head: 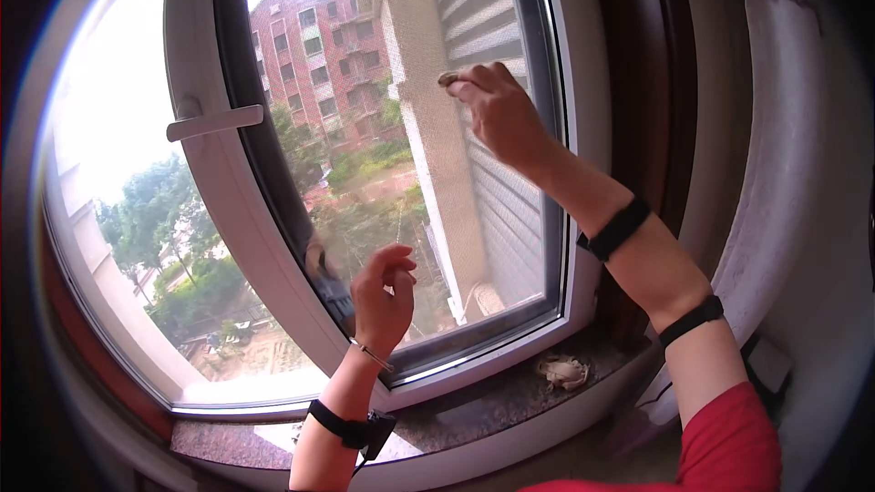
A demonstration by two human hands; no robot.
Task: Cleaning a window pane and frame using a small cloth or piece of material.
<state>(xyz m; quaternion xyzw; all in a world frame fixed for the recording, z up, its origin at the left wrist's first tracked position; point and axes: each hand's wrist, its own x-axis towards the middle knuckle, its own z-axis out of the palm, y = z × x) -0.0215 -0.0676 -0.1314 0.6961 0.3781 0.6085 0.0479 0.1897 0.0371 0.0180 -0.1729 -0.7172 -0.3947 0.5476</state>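
Note:
My right hand (502, 113) is raised at the upper right part of a window's mesh screen (383, 219), its fingers closed on a small brownish object (448, 79) that I cannot identify. Lower and to the left, my left hand (386, 294) is held up before the lower part of the screen, fingers curled loosely with nothing seen in them. Whether either hand touches the screen is hard to tell. A crumpled beige cloth (564, 372) lies on the stone windowsill (472, 417) under the window's right corner.
A light window handle (215, 124) sticks out from the white frame (239, 219) at the left. Dark wooden trim (642, 116) and a pale curtain (772, 150) stand at the right. Beyond the window are trees and a red brick building.

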